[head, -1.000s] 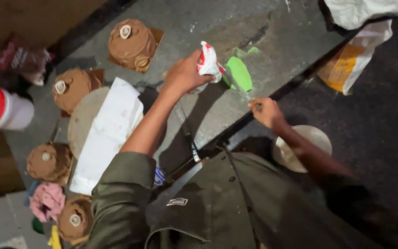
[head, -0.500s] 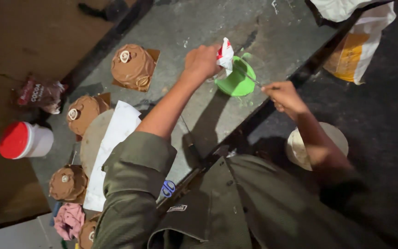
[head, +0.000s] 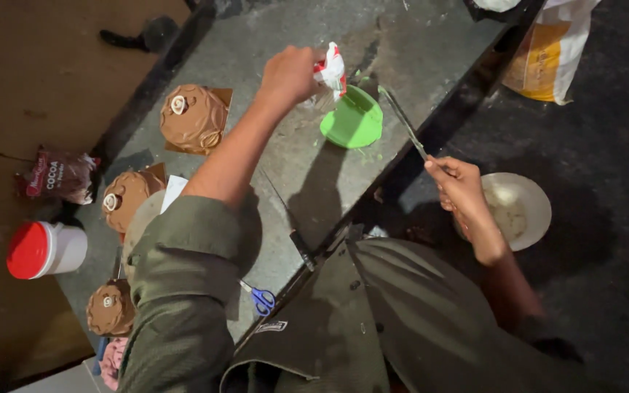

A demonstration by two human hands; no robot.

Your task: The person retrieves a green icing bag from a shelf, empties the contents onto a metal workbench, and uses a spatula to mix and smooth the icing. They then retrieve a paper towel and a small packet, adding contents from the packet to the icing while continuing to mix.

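Left hand (head: pixel 289 73) grips a red-white piping bag (head: pixel 331 69) over the green bowl (head: pixel 353 120); right hand (head: pixel 459 185) pinches a thin spatula (head: pixel 402 116). Risk: icing drips onto the grey counter (head: pixel 285 153) if the bag drifts off the bowl.

Lighting: dim, warm light falling from above on the grey counter (head: pixel 205 22); arm shadows lying hard across it. Floor sinking into darkness. Slight motion blur softening the left hand (head: pixel 290 73).
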